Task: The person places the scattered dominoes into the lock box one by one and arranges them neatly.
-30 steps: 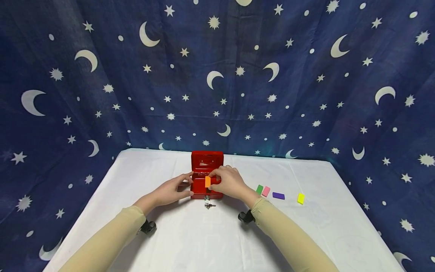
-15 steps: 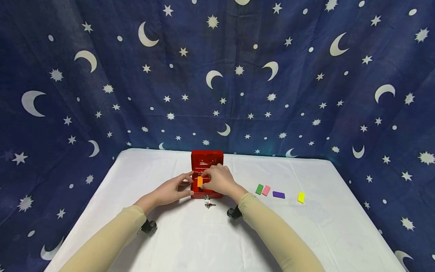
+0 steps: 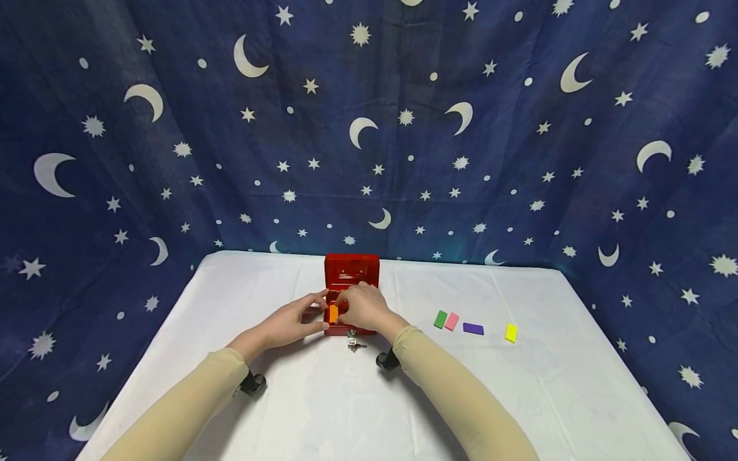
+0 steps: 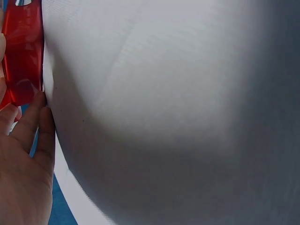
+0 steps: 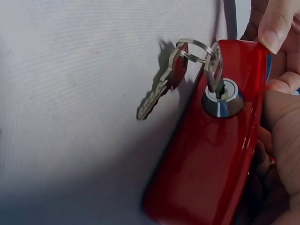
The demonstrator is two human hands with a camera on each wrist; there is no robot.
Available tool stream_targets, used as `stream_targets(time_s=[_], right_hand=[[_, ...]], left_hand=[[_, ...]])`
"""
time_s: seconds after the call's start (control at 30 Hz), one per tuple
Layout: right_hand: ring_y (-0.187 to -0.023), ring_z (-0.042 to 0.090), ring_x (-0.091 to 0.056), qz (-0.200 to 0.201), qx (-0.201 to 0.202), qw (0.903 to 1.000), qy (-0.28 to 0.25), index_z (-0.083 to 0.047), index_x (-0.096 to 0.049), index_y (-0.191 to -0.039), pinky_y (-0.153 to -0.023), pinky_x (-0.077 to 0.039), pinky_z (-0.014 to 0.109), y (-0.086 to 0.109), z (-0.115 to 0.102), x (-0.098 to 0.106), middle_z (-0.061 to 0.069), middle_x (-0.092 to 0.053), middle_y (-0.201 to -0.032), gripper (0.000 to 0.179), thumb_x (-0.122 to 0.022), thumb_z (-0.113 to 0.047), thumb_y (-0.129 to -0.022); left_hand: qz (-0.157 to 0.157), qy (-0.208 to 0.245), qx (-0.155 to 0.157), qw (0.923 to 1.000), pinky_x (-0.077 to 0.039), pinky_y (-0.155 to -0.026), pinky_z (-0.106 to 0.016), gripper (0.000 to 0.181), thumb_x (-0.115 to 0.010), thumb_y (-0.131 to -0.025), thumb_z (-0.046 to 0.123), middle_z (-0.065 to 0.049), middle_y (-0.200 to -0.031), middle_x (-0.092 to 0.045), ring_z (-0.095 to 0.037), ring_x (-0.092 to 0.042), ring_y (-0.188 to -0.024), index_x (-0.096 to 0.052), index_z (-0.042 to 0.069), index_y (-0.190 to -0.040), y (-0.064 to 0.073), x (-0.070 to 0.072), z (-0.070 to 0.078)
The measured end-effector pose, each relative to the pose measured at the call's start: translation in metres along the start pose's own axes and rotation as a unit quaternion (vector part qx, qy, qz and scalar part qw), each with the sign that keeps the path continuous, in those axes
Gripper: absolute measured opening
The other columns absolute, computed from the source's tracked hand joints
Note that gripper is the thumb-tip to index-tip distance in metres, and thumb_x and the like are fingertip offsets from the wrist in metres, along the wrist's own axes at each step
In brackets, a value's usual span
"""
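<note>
Frame centre: right hand point(image 3: 365, 307) pinches orange block point(image 3: 333, 314) in red box point(image 3: 353, 262); left hand point(image 3: 290, 319), fingers spread, touches box's left side.

The right grip point(image 3: 366, 308) covers part of the red cash box point(image 3: 353, 270). The left wrist view crops it and the left grip point(image 4: 24, 176). Detail on the orange block point(image 3: 333, 314) is too small to tell.

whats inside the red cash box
An orange block, pinched in the right hand's grip, shows at the left end of the red cash box. That hand hides much of the inside, so anything beneath cannot be seen.
</note>
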State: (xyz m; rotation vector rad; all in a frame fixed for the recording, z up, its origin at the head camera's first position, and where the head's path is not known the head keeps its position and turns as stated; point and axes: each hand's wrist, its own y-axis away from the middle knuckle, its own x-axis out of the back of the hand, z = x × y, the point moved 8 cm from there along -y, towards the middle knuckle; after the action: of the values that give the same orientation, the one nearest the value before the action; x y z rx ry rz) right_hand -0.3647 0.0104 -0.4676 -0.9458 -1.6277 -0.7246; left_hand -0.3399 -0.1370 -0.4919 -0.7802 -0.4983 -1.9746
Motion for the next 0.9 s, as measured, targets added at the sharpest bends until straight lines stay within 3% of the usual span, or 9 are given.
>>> stream_targets(time_s=[0.37,0.67,0.9], right_hand=[[-0.094,0.015,-0.054,-0.009,-0.017,0.9998,0.003,-0.021,-0.078,-0.115,-0.086,-0.050,0.035,-0.0016,-0.0023,-0.0027,-0.009,-0.075,-0.101,0.037,-0.083,-0.038,-0.083],[-0.096,0.016,-0.056,-0.008,-0.035,0.9992,-0.021,-0.020,-0.078,-0.115,-0.087,-0.051,0.035,-0.0027,0.0003,-0.0067,-0.008,-0.075,-0.104,0.037,-0.084,-0.037,-0.082],[-0.098,0.015,-0.055,-0.016,-0.058,0.9972,-0.044,-0.022,-0.077,-0.120,-0.086,-0.051,0.036,-0.0030,0.0028,-0.0098,-0.010,-0.075,-0.105,0.042,-0.086,-0.037,-0.081]], left_hand=[[-0.005,0.001,-0.005,1.0000,-0.036,-0.116,-0.048,0.040,-0.074,-0.092,0.050,0.012,-0.163,-0.034,-0.016,-0.055,-0.134,-0.057,0.025,-0.120,-0.0005,-0.0001,0.0023],[-0.005,0.001,-0.004,1.0000,-0.037,-0.115,-0.049,0.039,-0.074,-0.093,0.047,0.013,-0.163,-0.033,-0.015,-0.056,-0.133,-0.058,0.025,-0.120,0.0001,-0.0003,0.0027],[-0.010,0.009,-0.014,0.9998,-0.038,-0.114,-0.051,0.041,-0.073,-0.094,0.047,0.007,-0.165,-0.032,-0.020,-0.056,-0.133,-0.058,0.022,-0.122,0.0010,0.0007,0.0046]])
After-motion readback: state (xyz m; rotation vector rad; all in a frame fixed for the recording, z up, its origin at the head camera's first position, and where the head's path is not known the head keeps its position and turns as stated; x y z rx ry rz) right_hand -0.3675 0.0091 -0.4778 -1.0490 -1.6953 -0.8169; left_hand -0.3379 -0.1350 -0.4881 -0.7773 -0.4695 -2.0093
